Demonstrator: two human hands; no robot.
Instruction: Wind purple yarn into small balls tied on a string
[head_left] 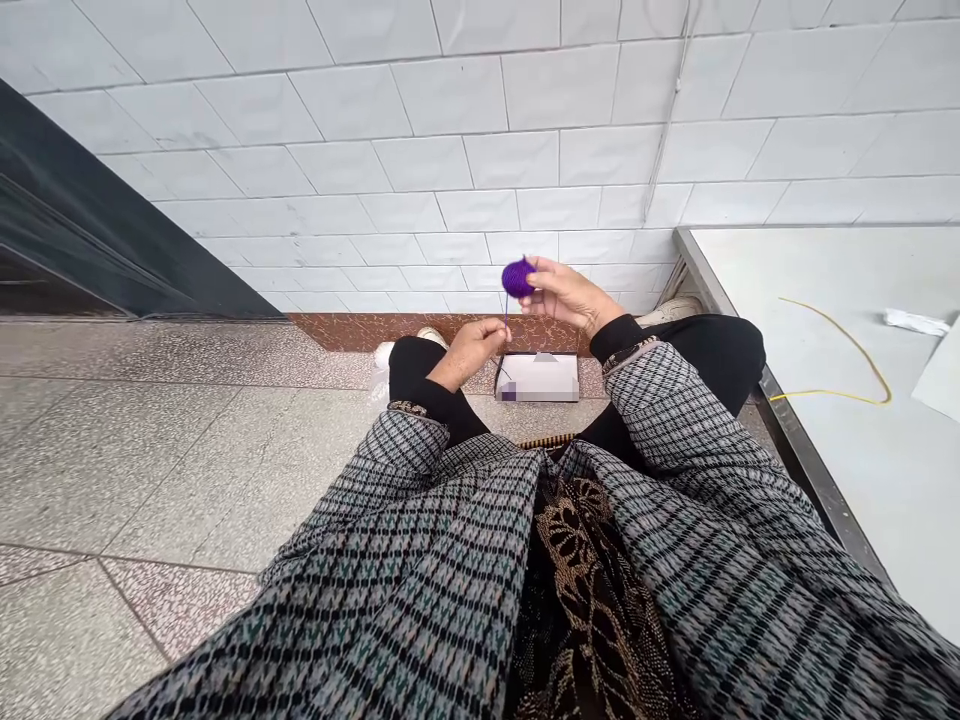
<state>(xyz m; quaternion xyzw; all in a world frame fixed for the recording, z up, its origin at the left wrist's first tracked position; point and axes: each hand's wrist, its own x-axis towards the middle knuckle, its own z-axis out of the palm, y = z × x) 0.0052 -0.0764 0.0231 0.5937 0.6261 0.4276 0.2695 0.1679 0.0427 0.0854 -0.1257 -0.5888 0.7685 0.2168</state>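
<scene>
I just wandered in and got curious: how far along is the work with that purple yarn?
A compact yarn ball already looks wound. In hand, the right hand holds that ball while the left hand pinches the strand hanging from it. Left, probably, is the loose strand, not yet on the ball; how much yarn remains beyond the left hand, I cannot tell.

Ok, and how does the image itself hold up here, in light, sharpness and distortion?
Head view: soft, fairly even light, no harsh shadows; wide-angle stretch, with wall tiles larger and slanting towards the upper corners; white table pale, with little surface detail; windings still readable on the purple yarn ball; a pixelated strip masks the near edge of the box.
</scene>
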